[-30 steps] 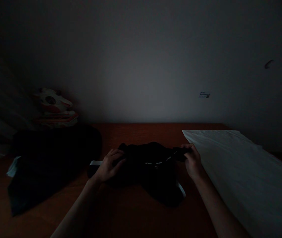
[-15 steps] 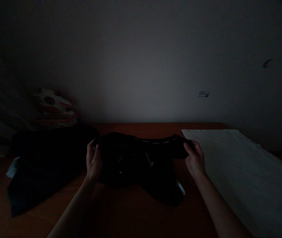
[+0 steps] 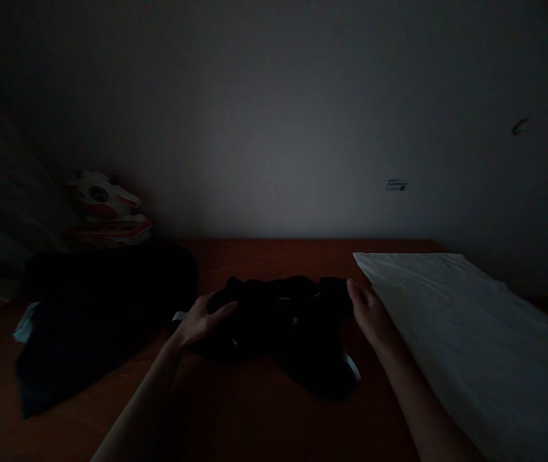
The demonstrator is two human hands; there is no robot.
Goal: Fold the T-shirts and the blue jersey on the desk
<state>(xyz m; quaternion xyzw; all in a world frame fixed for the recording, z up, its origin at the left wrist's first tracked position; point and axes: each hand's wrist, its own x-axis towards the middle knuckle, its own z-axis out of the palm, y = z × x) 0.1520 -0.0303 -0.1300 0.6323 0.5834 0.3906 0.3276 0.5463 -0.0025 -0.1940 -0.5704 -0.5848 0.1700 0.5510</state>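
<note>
A black pair of what look like shorts lies bunched on the wooden surface in front of me, its folds hard to make out in the dim light. My left hand grips its left side, thumb lying over the cloth and the other fingers partly hidden. At the upper right end, my right hand pinches the dark fabric, thumb uppermost. Small white bits show on the cloth, and a white strip sticks out at its lower right edge.
To the left, another dark cloth is spread on the brown wooden surface. A white cloth lies flat at right. A red-and-white toy-like object stands at the back left, by the wall.
Both hands have come lower, the left moving inward over the cloth and the right slightly left. The waistband, earlier stretched between them with white lettering showing, has slackened and dropped.
</note>
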